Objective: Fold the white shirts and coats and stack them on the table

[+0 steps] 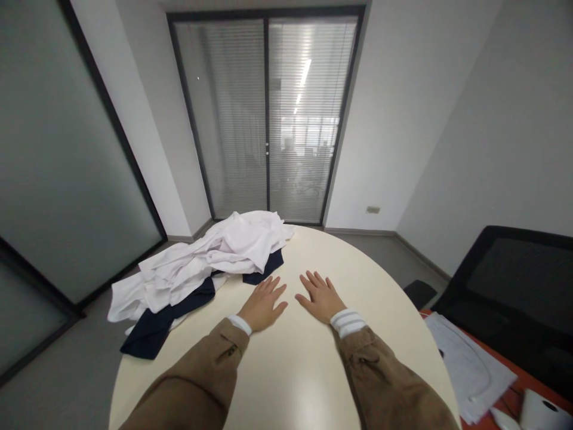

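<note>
My left hand (263, 304) lies flat, palm down, on the round cream table (385, 298), fingers stretched out and holding nothing. My right hand (319, 295) rests flat beside it, a short gap between them, fingers spread and empty too. Both arms wear brown sleeves with white cuffs. Just beyond my left hand, a pile of white clothes (215, 257) lies on the table's far left, with a dark navy garment (172, 316) under it and hanging over the edge. My left fingertips are close to the navy cloth but apart from it.
A black mesh office chair (514, 286) stands at the right. Below it, papers (470, 364) and a white cable lie on an orange surface, with a white roll (541, 412) at the corner. Glass doors with blinds (268, 119) stand ahead; grey floor surrounds the table.
</note>
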Demonstrator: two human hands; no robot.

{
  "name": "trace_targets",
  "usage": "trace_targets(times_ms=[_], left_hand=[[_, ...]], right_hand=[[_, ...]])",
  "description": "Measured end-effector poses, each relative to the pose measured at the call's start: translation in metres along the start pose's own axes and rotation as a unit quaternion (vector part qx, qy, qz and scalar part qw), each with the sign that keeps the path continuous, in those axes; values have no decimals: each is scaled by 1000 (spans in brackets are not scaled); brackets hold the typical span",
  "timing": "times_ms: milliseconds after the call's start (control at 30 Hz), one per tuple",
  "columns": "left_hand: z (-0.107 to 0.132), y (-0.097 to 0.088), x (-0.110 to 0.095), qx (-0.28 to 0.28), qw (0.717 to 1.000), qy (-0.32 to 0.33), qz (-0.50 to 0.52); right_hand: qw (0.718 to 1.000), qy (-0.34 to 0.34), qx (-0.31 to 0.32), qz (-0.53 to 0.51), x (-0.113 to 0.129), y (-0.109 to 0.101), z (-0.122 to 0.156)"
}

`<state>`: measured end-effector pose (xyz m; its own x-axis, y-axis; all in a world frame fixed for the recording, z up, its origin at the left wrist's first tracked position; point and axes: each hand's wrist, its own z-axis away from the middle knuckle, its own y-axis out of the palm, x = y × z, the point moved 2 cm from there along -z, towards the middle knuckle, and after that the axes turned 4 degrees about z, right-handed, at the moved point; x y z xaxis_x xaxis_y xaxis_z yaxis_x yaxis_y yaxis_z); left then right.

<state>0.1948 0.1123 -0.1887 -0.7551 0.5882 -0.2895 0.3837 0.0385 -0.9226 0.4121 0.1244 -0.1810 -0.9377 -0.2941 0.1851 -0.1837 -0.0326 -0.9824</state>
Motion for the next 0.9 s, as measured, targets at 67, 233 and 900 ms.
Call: trace_targets(times_ms=[67,233,900], left_hand=[[0,-2,-2,5,1000,-5,5],[1,-5,-4,13,1000,-12,7],[8,-30,4,-192,942,-275,-33]], right_hand=[[1000,1,0,-1,0,-1,0],[1000,2,1,1,0,-1,1],[1000,-4,-7,-5,-2,-2,1]])
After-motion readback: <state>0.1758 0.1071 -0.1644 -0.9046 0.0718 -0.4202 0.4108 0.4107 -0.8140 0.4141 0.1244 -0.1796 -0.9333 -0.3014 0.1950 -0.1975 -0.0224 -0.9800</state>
